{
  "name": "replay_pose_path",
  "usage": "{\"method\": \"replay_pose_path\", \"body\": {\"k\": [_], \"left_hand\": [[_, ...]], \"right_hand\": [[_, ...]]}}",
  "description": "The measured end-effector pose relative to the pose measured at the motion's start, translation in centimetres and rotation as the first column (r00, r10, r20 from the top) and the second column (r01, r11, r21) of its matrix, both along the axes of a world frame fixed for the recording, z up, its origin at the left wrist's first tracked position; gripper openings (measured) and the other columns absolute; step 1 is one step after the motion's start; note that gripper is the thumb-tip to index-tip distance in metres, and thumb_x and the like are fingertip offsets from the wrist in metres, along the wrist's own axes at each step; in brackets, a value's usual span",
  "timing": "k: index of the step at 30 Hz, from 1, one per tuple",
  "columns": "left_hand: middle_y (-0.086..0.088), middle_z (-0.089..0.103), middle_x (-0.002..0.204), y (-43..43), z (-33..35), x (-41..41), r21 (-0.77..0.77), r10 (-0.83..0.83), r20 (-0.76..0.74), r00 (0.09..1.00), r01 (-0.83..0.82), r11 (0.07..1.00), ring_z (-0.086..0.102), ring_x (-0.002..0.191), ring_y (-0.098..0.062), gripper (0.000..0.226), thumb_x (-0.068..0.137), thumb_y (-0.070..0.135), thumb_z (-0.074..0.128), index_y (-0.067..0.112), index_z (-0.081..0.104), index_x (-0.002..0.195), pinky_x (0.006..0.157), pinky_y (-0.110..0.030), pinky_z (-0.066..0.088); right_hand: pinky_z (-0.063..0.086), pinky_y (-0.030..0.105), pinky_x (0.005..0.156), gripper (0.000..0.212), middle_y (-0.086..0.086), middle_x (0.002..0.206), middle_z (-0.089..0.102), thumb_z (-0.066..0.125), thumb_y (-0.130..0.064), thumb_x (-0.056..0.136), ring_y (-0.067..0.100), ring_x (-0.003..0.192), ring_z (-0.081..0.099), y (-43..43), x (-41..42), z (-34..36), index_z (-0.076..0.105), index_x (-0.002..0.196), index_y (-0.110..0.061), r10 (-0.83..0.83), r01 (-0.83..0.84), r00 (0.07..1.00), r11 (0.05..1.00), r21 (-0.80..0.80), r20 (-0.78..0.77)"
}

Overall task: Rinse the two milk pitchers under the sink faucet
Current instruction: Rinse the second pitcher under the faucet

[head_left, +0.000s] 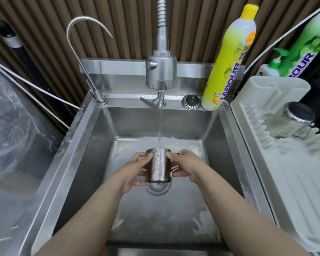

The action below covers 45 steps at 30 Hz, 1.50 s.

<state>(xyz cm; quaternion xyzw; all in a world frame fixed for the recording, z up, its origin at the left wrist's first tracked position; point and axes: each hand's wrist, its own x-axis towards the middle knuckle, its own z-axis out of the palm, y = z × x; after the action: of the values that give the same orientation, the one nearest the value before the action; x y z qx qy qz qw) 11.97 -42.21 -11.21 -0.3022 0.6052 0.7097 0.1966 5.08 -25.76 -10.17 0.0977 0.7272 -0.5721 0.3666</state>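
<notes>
A steel milk pitcher point(158, 166) with measuring marks is held upright over the sink drain. My left hand point(137, 170) grips its left side and my right hand point(183, 167) holds the right side at the handle. Water runs from the faucet head point(161, 72) in a thin stream straight into the pitcher's open top. A second steel pitcher point(289, 120) lies upside down on the white drying rack point(277, 163) at the right.
The steel sink basin point(81, 163) has foam along its far floor. A thin curved tap point(85, 52) stands at the back left. A yellow dish soap bottle point(229, 61) and a drain plug point(191, 101) sit on the back ledge. Green bottles stand far right.
</notes>
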Motion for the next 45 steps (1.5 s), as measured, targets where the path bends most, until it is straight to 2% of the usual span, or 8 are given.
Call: {"method": "replay_pose_path", "body": {"k": [6,16,19,23,28,37,42,45], "left_hand": [[-0.002,0.063,0.112,-0.7,6.0,-1.0,-0.035,0.02,-0.277,0.961,-0.031,0.999,0.063,0.097,-0.021,0.029,0.087,0.039,0.06,0.03,0.057,0.114,0.077,-0.043,0.058],[0.009,0.066,0.113,-1.1,9.5,-0.6,-0.069,0.033,-0.58,0.814,-0.089,0.994,0.06,0.11,-0.015,0.031,0.089,0.014,0.06,0.036,0.056,0.111,0.096,-0.041,0.049],[0.011,0.063,0.121,-2.3,10.7,-0.8,-0.237,-0.05,-0.655,0.754,-0.143,0.961,0.058,0.115,-0.006,0.041,0.074,0.033,0.073,0.048,0.059,0.109,0.097,-0.031,0.047],[0.01,0.062,0.101,-3.7,13.6,-1.1,-0.517,-0.242,-0.638,0.731,-0.173,0.838,0.058,0.077,0.013,0.037,0.064,0.044,0.076,0.046,0.06,0.097,0.072,-0.006,0.044],[-0.001,0.054,0.072,-3.1,12.3,0.0,-0.372,-0.125,-0.459,0.88,-0.062,0.926,0.051,0.067,-0.016,0.038,0.066,0.046,0.078,0.024,0.058,0.09,0.069,-0.034,0.045],[0.001,0.067,0.111,1.6,9.1,-0.4,-0.043,-0.04,-0.422,0.906,0.024,0.999,0.063,0.103,-0.015,0.028,0.088,0.015,0.06,0.02,0.049,0.113,0.092,-0.047,0.051],[0.01,0.064,0.117,-1.2,11.0,-2.0,-0.277,-0.157,-0.604,0.781,-0.021,0.961,0.057,0.118,-0.014,0.046,0.081,0.0,0.067,0.034,0.053,0.108,0.099,-0.032,0.044],[0.019,0.067,0.107,-3.1,13.1,-2.0,-0.537,-0.321,-0.582,0.747,-0.057,0.842,0.06,0.103,0.004,0.049,0.067,0.023,0.08,0.054,0.058,0.099,0.099,-0.029,0.044]], "right_hand": [[0.052,0.022,0.048,0.028,0.006,0.088,0.064,0.069,-0.033,0.081,0.011,0.063,0.059,0.2,-1.5,6.2,0.052,0.087,-0.012,-0.032,0.009,0.979,0.994,-0.113,-0.202],[0.053,0.042,0.078,0.033,0.009,0.085,0.05,0.063,-0.01,0.085,0.02,0.082,0.051,0.3,-0.5,10.0,0.034,0.072,-0.019,-0.053,-0.07,0.888,0.966,-0.248,-0.456],[0.055,0.041,0.084,0.032,0.009,0.086,0.049,0.061,-0.01,0.087,0.023,0.086,0.054,-0.9,0.0,9.0,0.033,0.073,-0.02,-0.127,-0.077,0.901,0.895,-0.439,-0.416],[0.057,0.036,0.085,0.029,0.008,0.087,0.058,0.056,-0.015,0.091,0.021,0.087,0.063,-2.1,0.6,7.6,0.033,0.074,-0.021,-0.083,-0.093,0.96,0.807,-0.584,-0.268],[0.06,0.028,0.059,0.027,0.002,0.067,0.063,0.066,-0.023,0.084,0.011,0.058,0.064,-0.4,-0.4,9.3,0.043,0.072,-0.019,0.097,-0.187,0.962,0.915,-0.357,-0.254],[0.05,0.039,0.062,0.037,0.0,0.064,0.051,0.077,-0.023,0.07,0.018,0.062,0.046,2.5,-2.2,12.8,0.041,0.065,-0.016,0.309,-0.115,0.701,0.939,0.325,-0.642],[0.04,0.021,0.061,0.038,-0.017,0.074,0.065,0.069,-0.001,0.077,0.006,0.068,0.05,1.1,-0.3,9.9,0.037,0.063,-0.017,-0.126,-0.058,0.777,0.961,-0.269,-0.616],[0.051,0.035,0.08,0.038,-0.008,0.068,0.06,0.064,0.0,0.079,0.014,0.074,0.058,-0.6,-0.1,8.1,0.034,0.065,-0.018,-0.19,-0.076,0.886,0.841,-0.536,-0.424]]}}
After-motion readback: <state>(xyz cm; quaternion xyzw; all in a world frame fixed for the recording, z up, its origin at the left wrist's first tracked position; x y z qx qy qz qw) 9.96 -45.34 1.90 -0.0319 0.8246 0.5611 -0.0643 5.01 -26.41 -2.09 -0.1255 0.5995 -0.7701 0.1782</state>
